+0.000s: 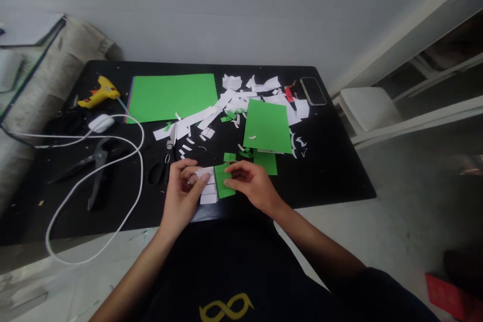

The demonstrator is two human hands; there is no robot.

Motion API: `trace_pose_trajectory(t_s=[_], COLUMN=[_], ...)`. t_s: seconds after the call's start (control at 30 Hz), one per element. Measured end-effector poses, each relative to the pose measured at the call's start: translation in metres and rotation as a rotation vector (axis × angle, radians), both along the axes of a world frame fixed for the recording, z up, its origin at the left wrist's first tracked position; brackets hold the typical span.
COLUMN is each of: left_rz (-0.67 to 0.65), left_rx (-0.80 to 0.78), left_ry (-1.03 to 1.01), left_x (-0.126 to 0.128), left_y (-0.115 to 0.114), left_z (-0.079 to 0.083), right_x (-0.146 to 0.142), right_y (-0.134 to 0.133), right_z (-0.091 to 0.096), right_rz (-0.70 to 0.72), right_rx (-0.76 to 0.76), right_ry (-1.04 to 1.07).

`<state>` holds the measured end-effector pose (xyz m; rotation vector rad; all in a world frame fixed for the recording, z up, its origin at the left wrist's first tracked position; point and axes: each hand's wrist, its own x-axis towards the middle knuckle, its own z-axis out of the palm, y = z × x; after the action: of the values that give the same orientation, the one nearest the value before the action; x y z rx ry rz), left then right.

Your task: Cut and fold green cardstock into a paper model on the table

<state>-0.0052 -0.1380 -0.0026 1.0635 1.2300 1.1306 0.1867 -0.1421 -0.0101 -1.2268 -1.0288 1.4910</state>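
At the six-o'clock edge of the table (324, 171), our left hand (181, 193) pinches the white paper piece (209, 193) at its three o'clock; our right hand (255, 181) grasps the green paper piece (221, 181) at its nine. Both pieces run twelve-to-six.

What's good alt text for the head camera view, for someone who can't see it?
A person's left hand holds a white paper piece beside a green paper piece in the right hand at a black table. Around them lie a large green sheet, white paper scraps and scissors, with a yellow glue gun toward the left.
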Motion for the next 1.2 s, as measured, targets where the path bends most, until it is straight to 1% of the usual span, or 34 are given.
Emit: trace_pose_trajectory(t_s=[0.07,0.13,0.23,0.33,0.4,0.53,0.63,0.8,0.9,1.03,1.13,1.2], left_rz=[0.011,0.03,0.068,0.084,0.076,0.033,-0.004,0.004,-0.015,-0.041,-0.045,-0.041], left_rx=[0.009,0.032,0.063,0.062,0.063,0.04,-0.02,-0.069,-0.098,-0.09,-0.06,-0.042], left_ry=[0.008,0.04,0.052,0.045,0.089,0.21,0.266,0.271,0.209,0.107,0.084,0.094], left_x=[0.003,0.003,0.002,-0.001,-0.003,-0.01,-0.015,-0.022,-0.026,-0.024,-0.02,-0.019], left_y=[0.002,0.004,0.008,0.012,0.013,0.012,0.012,0.013,0.012,0.012,0.013,0.014], left_z=[-0.004,-0.007,-0.008,-0.008,-0.008,-0.011,-0.011,-0.011,-0.012,-0.012,-0.011,-0.012], right_x=[0.004,0.015,0.042,0.073,0.09,0.116,0.13,0.137,0.132,0.126,0.125,0.127], right_y=[0.004,0.011,0.027,0.044,0.055,0.074,0.081,0.075,0.069,0.066,0.065,0.065], right_z=[0.0,0.001,0.007,0.014,0.018,0.022,0.021,0.012,0.005,-0.002,-0.005,-0.007], right_rz=[0.036,0.042,-0.05,-0.133,-0.155,-0.145,-0.113,0.018,0.032,-0.01,-0.041,-0.077], right_rx=[0.009,0.026,0.083,0.165,0.219,0.303,0.287,0.221,0.195,0.201,0.23,0.219], right_ry=[-0.022,-0.083,-0.234,-0.413,-0.496,-0.621,-0.805,-1.051,-1.131,-1.133,-1.067,-1.031])
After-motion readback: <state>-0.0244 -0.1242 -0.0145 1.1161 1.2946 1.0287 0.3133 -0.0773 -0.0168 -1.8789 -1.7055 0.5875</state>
